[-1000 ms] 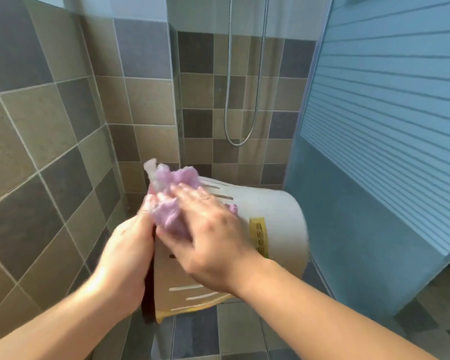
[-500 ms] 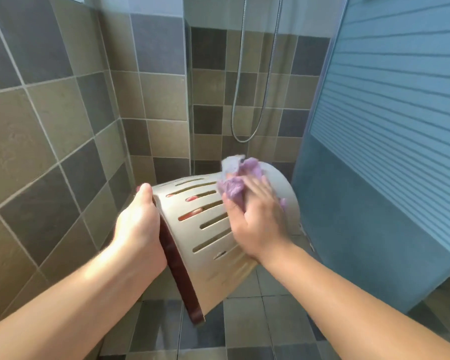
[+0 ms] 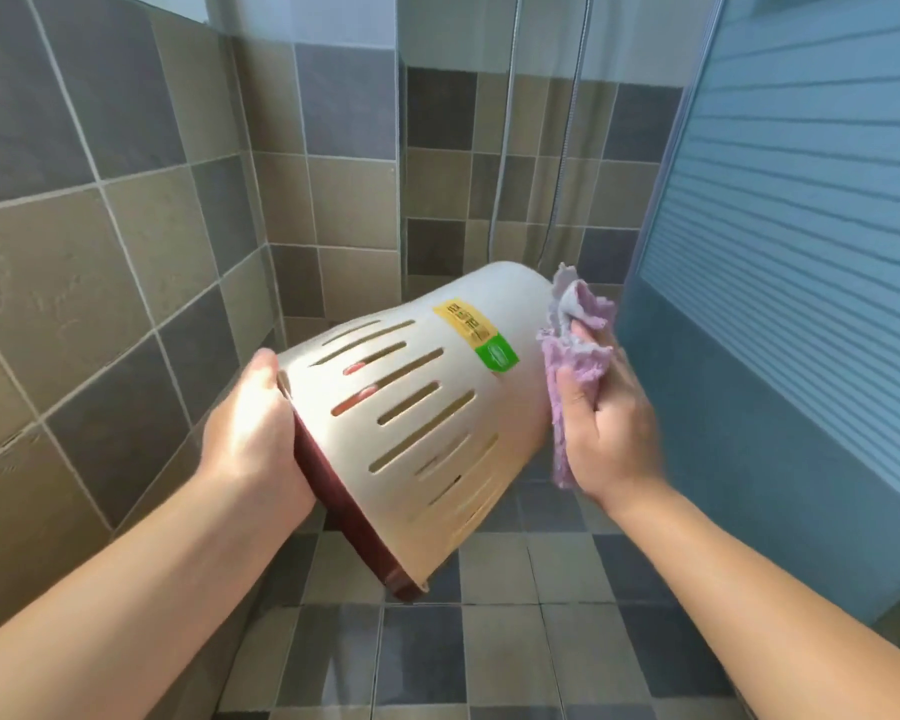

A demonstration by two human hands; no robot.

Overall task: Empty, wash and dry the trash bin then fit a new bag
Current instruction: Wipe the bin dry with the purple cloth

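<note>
Head view looks down into a tiled shower corner. At nine o'clock a wall of grey and tan tiles (image 3: 100,283) fills the side of the picture. Next comes the left hand (image 3: 253,433), at about eight o'clock of centre, gripping the rim of the trash bin (image 3: 427,407): the thumb lies over the outer wall and the fingers are hidden inside, so the grasp is closed on the rim. The bin is held in the air on its side, its dark red rim (image 3: 354,532) turned toward the person at seven o'clock and its closed base pointing away toward one o'clock. Its cream wall carries rows of long slots, and a yellow and green label (image 3: 476,335) sits near the base end. Behind it, at twelve o'clock, a shower hose (image 3: 505,163) hangs down the far wall. At three o'clock of the bin the right hand (image 3: 611,433) clutches a purple cloth (image 3: 575,356), fingers curled round it, with the cloth bunched against the base edge of the bin and a tail hanging below the palm. Farther on, from one to four o'clock, stands a blue ribbed panel (image 3: 801,241). Grey and tan floor tiles (image 3: 489,641) lie at six o'clock.
</note>
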